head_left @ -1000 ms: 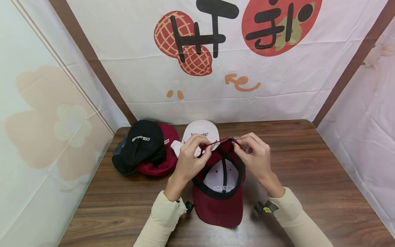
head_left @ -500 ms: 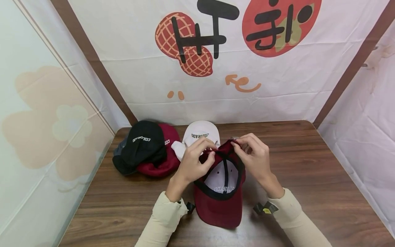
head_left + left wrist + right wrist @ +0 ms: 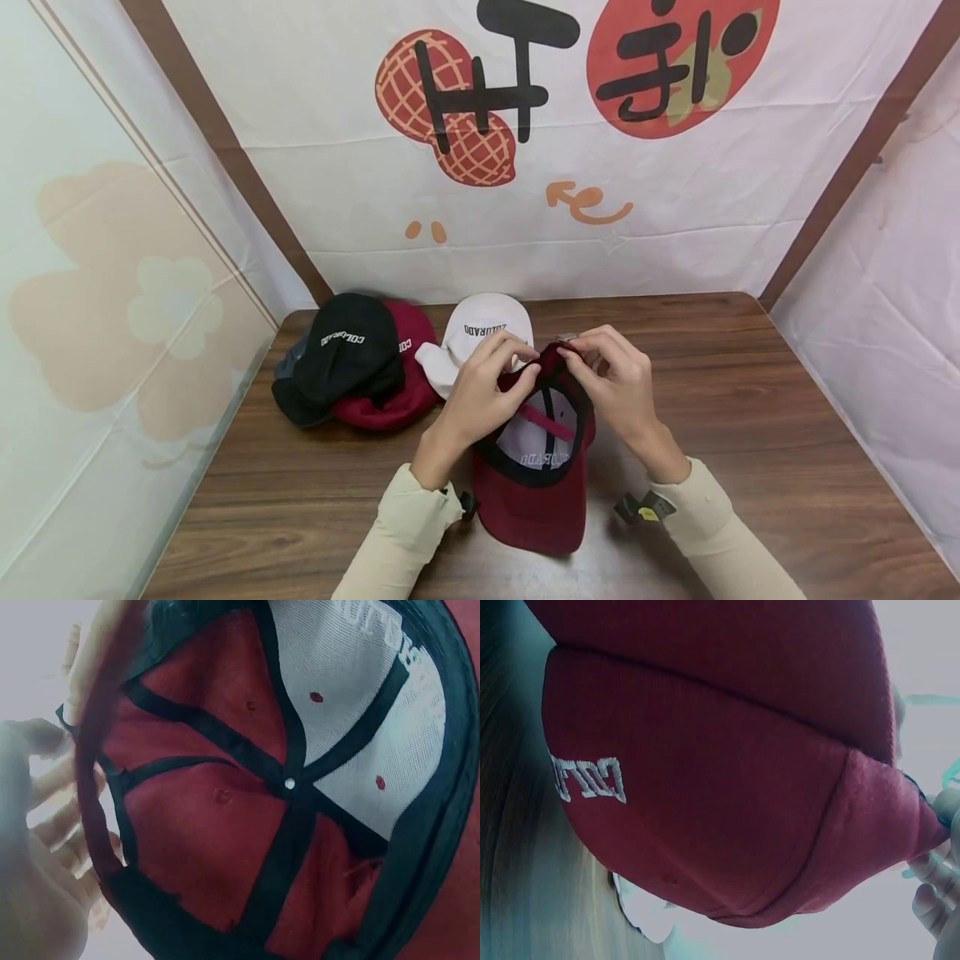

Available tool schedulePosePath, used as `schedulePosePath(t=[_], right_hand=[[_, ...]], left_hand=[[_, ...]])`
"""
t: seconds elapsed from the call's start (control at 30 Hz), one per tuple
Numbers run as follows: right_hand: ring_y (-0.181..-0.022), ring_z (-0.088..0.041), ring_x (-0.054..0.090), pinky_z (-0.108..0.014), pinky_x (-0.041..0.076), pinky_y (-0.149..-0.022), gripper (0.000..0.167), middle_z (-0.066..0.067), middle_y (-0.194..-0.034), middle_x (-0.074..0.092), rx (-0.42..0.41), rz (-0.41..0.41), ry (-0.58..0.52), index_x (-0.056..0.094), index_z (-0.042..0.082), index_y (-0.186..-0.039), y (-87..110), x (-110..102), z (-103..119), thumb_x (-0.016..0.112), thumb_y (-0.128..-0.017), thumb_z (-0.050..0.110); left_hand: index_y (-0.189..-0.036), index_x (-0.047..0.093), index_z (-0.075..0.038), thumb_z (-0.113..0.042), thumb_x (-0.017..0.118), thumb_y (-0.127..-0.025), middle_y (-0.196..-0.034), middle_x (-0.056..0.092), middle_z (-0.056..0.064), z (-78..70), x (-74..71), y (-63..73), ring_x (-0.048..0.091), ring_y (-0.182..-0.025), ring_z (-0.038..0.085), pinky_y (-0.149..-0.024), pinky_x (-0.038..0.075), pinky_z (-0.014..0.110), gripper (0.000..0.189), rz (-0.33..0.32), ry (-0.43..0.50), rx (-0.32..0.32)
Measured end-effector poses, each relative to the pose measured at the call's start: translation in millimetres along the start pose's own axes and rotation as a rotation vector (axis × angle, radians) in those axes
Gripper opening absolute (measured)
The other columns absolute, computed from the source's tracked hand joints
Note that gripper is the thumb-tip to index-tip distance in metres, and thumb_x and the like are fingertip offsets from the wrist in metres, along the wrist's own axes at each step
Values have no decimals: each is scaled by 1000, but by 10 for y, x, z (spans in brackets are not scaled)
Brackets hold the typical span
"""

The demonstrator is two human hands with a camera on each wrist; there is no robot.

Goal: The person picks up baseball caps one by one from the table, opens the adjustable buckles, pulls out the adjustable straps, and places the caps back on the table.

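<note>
A dark red baseball cap (image 3: 531,518) lies with its brim toward me and its hollow facing me, showing black seam tape and a white front panel. My left hand (image 3: 486,390) pinches the cap's strap at the back opening. A loose length of red strap (image 3: 547,423) crosses the hollow. Opposite, my right hand (image 3: 617,379) pinches the cap's back edge beside a small metal buckle (image 3: 566,338). The left wrist view looks into the cap's lining (image 3: 195,855), with a red band passing by the fingers. White lettering (image 3: 592,778) shows on the crown in the right wrist view.
Back left on the wooden table (image 3: 750,467) lies a pile with a black cap (image 3: 352,358) over another red cap (image 3: 408,333). A white cap (image 3: 487,312) sits behind my left hand. Printed fabric walls (image 3: 675,208) rise behind the table.
My left hand has moved right, closer to my right hand. The strap, stretched between the hands a second ago, now has a length hanging inside the cap. My right hand has shifted slightly left.
</note>
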State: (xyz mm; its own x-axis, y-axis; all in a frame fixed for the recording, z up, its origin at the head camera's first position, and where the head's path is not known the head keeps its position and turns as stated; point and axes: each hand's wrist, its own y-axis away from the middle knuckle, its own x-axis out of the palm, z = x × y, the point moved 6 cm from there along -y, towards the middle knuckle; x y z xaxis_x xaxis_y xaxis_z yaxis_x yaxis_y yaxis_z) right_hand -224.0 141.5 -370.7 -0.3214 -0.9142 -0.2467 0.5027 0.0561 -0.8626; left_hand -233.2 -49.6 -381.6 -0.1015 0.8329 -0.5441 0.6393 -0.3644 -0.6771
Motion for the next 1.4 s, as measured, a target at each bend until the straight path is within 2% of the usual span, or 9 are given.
schedulePosePath(t=[0.1, 0.23, 0.37, 0.5, 0.73, 0.83, 1.17, 1.27, 1.4], right_hand=[[-66, -8, 61, -19, 47, -54, 24, -6, -91, 74, -6, 7, -2, 77, 5, -96, -8, 4, 23, 85, -80, -12], [-66, -8, 61, -20, 48, -53, 26, -7, -91, 74, -21, 17, -11, 77, 5, -96, -8, 12, 50, 85, -79, -13], [-64, -8, 59, -19, 47, -53, 27, -7, -92, 74, -35, 34, -35, 77, 4, -96, -3, 25, 66, 84, -78, -15], [-61, -8, 56, -18, 46, -53, 27, -7, -92, 73, -46, 59, -50, 76, 3, -96, 7, 42, 72, 84, -78, -14], [-59, -8, 54, -17, 45, -52, 10, -7, -94, 71, -28, 109, -52, 75, 4, -99, 45, 77, 74, 82, -92, 5], [-61, -9, 54, -17, 44, -52, 12, -6, -97, 72, -18, 137, -43, 76, 6, -102, 64, 89, 79, 80, -96, 15], [-68, -9, 59, -24, 48, -51, 22, -3, -99, 72, -49, 223, 12, 76, 9, -111, 139, 112, 96, 81, -97, 24], [-68, -9, 59, -21, 47, -52, 23, -2, -97, 72, -46, 233, 22, 76, 9, -112, 156, 115, 81, 78, -98, 28], [-67, -8, 59, -18, 45, -55, 23, -2, -92, 70, -26, 254, 36, 75, 9, -110, 180, 122, 55, 83, -93, 23]], left_hand=[[-111, 74, -10, -14, 77, -96, -99, 63, 3, -6, 5, -29, 56, -80, 19, -70, 47, 26, 15, -18, -52, -23], [-113, 73, -10, -16, 80, -94, -97, 62, 2, -7, 35, -44, 55, -79, 18, -68, 45, 25, 21, 15, -88, -53], [-111, 72, -8, -9, 77, -96, -93, 63, 2, 4, 59, -37, 54, -76, 13, -67, 46, 23, 16, 49, -59, -77], [-107, 73, -5, -2, 71, -98, -95, 66, 4, 15, 47, -27, 58, -76, 13, -68, 51, 23, 10, 32, -18, -88], [-103, 73, -3, 6, 66, -96, -93, 67, 8, 22, -65, -36, 62, -77, 15, -68, 59, 27, 13, -90, 22, -99], [-103, 73, -2, 7, 66, -95, -91, 66, 9, 17, -123, -48, 63, -76, 16, -69, 59, 27, 14, -143, 22, -100], [-103, 73, -1, 7, 66, -94, -91, 67, 11, 41, -357, -62, 64, -73, 17, -67, 60, 31, 14, -293, -9, -105], [-103, 73, -2, 7, 66, -94, -90, 66, 12, 55, -442, -60, 64, -73, 18, -66, 60, 33, 15, -344, -14, -105], [-103, 74, -2, 9, 65, -93, -89, 66, 12, 81, -546, -55, 65, -73, 19, -66, 59, 34, 18, -409, -31, -107]])
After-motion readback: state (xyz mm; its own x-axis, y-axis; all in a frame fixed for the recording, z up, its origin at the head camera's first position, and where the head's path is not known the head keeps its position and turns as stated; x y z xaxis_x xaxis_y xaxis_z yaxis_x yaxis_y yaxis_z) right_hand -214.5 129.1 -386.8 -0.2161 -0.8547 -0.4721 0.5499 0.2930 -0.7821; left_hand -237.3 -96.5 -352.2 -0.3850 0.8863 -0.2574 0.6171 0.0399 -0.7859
